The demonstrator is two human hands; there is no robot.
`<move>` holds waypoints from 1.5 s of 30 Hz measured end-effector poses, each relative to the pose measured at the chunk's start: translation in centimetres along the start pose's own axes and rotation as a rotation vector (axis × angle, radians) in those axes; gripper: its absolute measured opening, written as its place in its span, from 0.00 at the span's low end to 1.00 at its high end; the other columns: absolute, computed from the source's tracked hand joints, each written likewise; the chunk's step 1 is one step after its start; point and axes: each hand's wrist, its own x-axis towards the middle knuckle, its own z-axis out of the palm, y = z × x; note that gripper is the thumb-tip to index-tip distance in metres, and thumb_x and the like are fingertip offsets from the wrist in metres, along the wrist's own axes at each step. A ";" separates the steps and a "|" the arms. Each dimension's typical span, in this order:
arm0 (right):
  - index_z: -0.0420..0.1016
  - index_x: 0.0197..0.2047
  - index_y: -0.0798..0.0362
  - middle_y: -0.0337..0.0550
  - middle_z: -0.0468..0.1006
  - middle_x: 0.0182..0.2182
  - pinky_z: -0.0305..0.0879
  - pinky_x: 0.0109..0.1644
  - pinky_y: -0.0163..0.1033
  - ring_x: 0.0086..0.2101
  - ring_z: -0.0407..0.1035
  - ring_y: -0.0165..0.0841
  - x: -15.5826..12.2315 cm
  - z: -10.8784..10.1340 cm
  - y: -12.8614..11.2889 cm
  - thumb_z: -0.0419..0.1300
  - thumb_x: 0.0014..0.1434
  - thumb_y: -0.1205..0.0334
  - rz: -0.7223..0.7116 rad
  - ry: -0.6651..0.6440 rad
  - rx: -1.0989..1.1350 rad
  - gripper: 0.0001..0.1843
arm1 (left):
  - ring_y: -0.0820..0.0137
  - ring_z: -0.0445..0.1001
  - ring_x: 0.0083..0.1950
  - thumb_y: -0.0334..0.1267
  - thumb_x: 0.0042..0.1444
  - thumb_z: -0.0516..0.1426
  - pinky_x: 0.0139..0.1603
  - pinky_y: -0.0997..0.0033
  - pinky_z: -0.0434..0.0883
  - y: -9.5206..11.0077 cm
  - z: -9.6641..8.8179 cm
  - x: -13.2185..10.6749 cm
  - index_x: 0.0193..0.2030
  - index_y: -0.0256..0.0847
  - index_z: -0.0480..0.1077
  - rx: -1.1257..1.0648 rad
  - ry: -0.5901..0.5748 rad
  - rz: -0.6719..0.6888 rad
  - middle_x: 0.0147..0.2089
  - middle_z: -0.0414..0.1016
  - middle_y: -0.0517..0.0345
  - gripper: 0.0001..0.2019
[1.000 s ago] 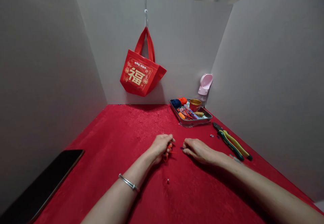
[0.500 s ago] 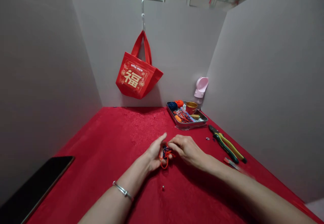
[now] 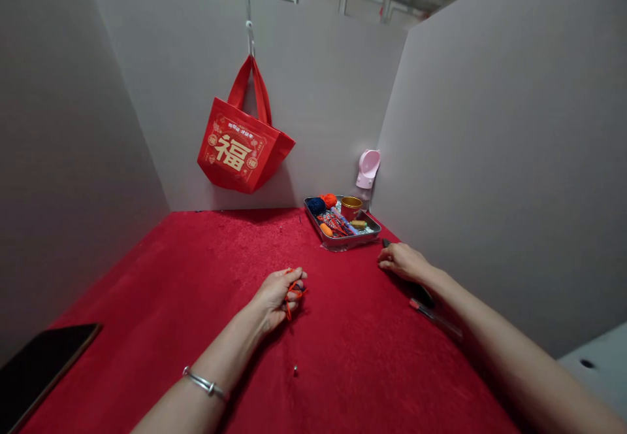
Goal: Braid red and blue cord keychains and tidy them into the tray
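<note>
My left hand [image 3: 277, 292] rests on the red cloth [image 3: 206, 277] near the middle, its fingers pinched on a knot of red cord [image 3: 292, 292] with a dark bit in it. My right hand [image 3: 404, 261] lies further right, by the right wall, with fingers curled down over the pliers [image 3: 420, 292]; only their dark tip and part of a handle show. A tiny metal piece [image 3: 295, 370] sits on the cloth in front of my left wrist. A silver bracelet [image 3: 203, 382] circles my left forearm.
A metal tray [image 3: 343, 239] at the back right holds yarn balls, a gold cup and coloured bits. A pink holder [image 3: 368, 165] sticks to the corner. A red tote bag [image 3: 241, 149] hangs on the back wall. A dark phone [image 3: 39, 365] lies at the left edge.
My right hand has left the cord and moved right onto the pliers. My left hand keeps the cord. The view has swung to the right.
</note>
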 end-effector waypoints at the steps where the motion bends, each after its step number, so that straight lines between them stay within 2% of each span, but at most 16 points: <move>1: 0.75 0.26 0.51 0.42 0.75 0.25 0.54 0.30 0.33 0.30 0.68 0.32 0.1 0.4 0.0 0.59 0.48 0.64 -0.005 -0.009 -0.009 0.04 | 0.87 0.47 0.11 0.32 0.58 0.49 0.13 0.85 0.40 0.0 0.1 0.0 0.29 0.33 0.63 0.006 0.007 -0.002 0.17 0.56 0.67 0.08; 5: 0.72 0.23 0.55 0.47 0.74 0.26 0.54 0.31 0.35 0.31 0.67 0.34 0.5 1.5 -0.3 0.56 0.51 0.66 -0.018 -0.020 -0.046 0.08 | 0.87 0.48 0.11 0.32 0.57 0.49 0.13 0.85 0.39 -0.1 0.2 0.0 0.28 0.33 0.63 0.025 0.010 -0.011 0.17 0.57 0.66 0.08; 8: 0.71 0.23 0.57 0.50 0.73 0.26 0.55 0.32 0.36 0.31 0.66 0.35 0.6 1.5 -0.6 0.53 0.53 0.66 -0.030 -0.035 -0.038 0.10 | 0.87 0.48 0.11 0.32 0.57 0.49 0.13 0.85 0.39 -0.2 0.1 0.1 0.28 0.33 0.63 0.034 0.005 -0.012 0.17 0.58 0.66 0.08; 14: 0.73 0.38 0.56 0.44 0.76 0.32 0.60 0.34 0.34 0.31 0.67 0.31 0.5 -1.6 -0.4 0.41 0.62 0.54 -0.122 -0.103 0.094 0.22 | 0.88 0.47 0.11 0.32 0.56 0.50 0.13 0.85 0.38 -0.2 -0.3 0.3 0.28 0.33 0.63 0.041 -0.003 0.009 0.17 0.59 0.65 0.07; 17: 0.75 0.36 0.55 0.44 0.76 0.32 0.60 0.36 0.35 0.32 0.67 0.33 0.7 -2.3 0.3 0.48 0.58 0.53 -0.124 -0.097 0.071 0.18 | 0.87 0.47 0.11 0.34 0.56 0.51 0.13 0.85 0.37 -0.3 -0.5 0.4 0.29 0.33 0.63 0.050 -0.016 0.011 0.17 0.58 0.67 0.07; 20: 0.76 0.31 0.53 0.45 0.75 0.32 0.58 0.37 0.36 0.34 0.66 0.35 0.8 -1.6 0.8 0.58 0.50 0.58 -0.124 -0.090 0.000 0.09 | 0.87 0.46 0.11 0.37 0.54 0.53 0.13 0.83 0.37 -0.5 -0.8 0.6 0.31 0.33 0.64 0.060 -0.064 0.020 0.17 0.56 0.69 0.08; 22: 0.75 0.27 0.53 0.45 0.74 0.30 0.58 0.37 0.36 0.35 0.66 0.35 0.7 -0.9 1.0 0.61 0.47 0.61 -0.136 -0.100 -0.047 0.05 | 0.86 0.45 0.12 0.38 0.54 0.53 0.13 0.82 0.37 -0.6 -0.9 0.7 0.31 0.34 0.65 0.046 -0.112 0.030 0.16 0.53 0.70 0.08; 24: 0.74 0.24 0.53 0.46 0.73 0.29 0.57 0.37 0.36 0.34 0.65 0.35 0.6 -0.3 0.9 0.60 0.47 0.63 -0.151 -0.106 -0.087 0.04 | 0.85 0.44 0.12 0.37 0.52 0.54 0.14 0.82 0.37 -0.7 -0.9 0.7 0.31 0.34 0.65 0.005 -0.156 0.048 0.15 0.50 0.71 0.07; 28: 0.73 0.23 0.54 0.48 0.71 0.28 0.57 0.37 0.36 0.33 0.64 0.34 0.0 0.2 0.6 0.55 0.52 0.64 -0.187 -0.095 -0.145 0.10 | 0.85 0.47 0.14 0.34 0.48 0.57 0.15 0.83 0.42 -0.7 -0.7 0.7 0.31 0.33 0.66 -0.149 -0.224 0.095 0.15 0.48 0.71 0.06; 32: 0.76 0.35 0.52 0.48 0.71 0.34 0.58 0.41 0.37 0.37 0.64 0.36 -1.0 -0.5 1.2 0.54 0.54 0.61 -0.223 -0.057 -0.149 0.10 | 0.85 0.48 0.15 0.32 0.44 0.59 0.15 0.83 0.45 -0.6 -0.6 0.6 0.31 0.34 0.65 -0.277 -0.216 0.128 0.16 0.49 0.71 0.08; 35: 0.75 0.40 0.52 0.48 0.72 0.35 0.58 0.42 0.39 0.38 0.64 0.38 -2.0 -1.7 2.3 0.54 0.54 0.59 -0.177 0.002 -0.150 0.13 | 0.84 0.51 0.16 0.30 0.42 0.61 0.15 0.84 0.48 -0.5 -0.7 0.4 0.32 0.35 0.64 -0.252 -0.154 0.184 0.16 0.52 0.71 0.10; 38: 0.76 0.35 0.51 0.46 0.72 0.31 0.58 0.39 0.37 0.34 0.65 0.36 -3.2 -2.5 2.9 0.53 0.54 0.59 -0.130 -0.008 -0.123 0.12 | 0.85 0.50 0.15 0.30 0.41 0.62 0.13 0.85 0.43 -0.3 -0.8 0.4 0.34 0.36 0.64 -0.175 -0.162 0.174 0.17 0.55 0.70 0.13; 41: 0.75 0.34 0.49 0.42 0.72 0.31 0.57 0.36 0.35 0.32 0.65 0.33 -4.6 -2.3 2.7 0.52 0.55 0.59 -0.118 -0.087 -0.088 0.11 | 0.87 0.47 0.14 0.31 0.42 0.62 0.12 0.85 0.38 -0.3 -1.0 0.4 0.37 0.36 0.65 -0.080 -0.213 0.139 0.19 0.59 0.68 0.14; 45: 0.72 0.39 0.47 0.42 0.71 0.35 0.56 0.34 0.34 0.34 0.65 0.33 -6.0 -1.4 2.3 0.52 0.54 0.62 0.002 -0.023 -0.184 0.11 | 0.86 0.50 0.16 0.30 0.42 0.62 0.12 0.85 0.40 -0.6 -1.2 0.7 0.38 0.34 0.65 -0.027 -0.235 0.122 0.22 0.61 0.65 0.15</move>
